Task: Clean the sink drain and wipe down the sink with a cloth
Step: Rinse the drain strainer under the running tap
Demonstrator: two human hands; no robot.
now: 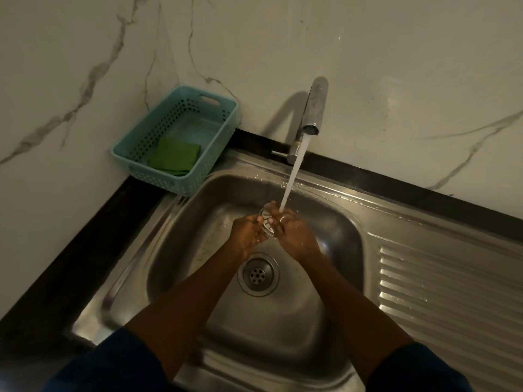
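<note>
A small round metal drain strainer (267,221) is held over the steel sink (334,222) between both hands. My left hand (247,233) grips its left edge and my right hand (294,233) grips its right side. Water (291,179) runs from the tap (312,114) and lands on my right hand's fingers beside the strainer. Below the hands the open drain (258,274) shows its perforated bottom. A folded green cloth (174,159) lies in the teal basket (147,140) at the back left.
The ribbed steel draining board (452,292) runs to the right of the basin. A black counter edge (70,250) borders the sink on the left and back. White marble wall panels stand behind the tap and basket.
</note>
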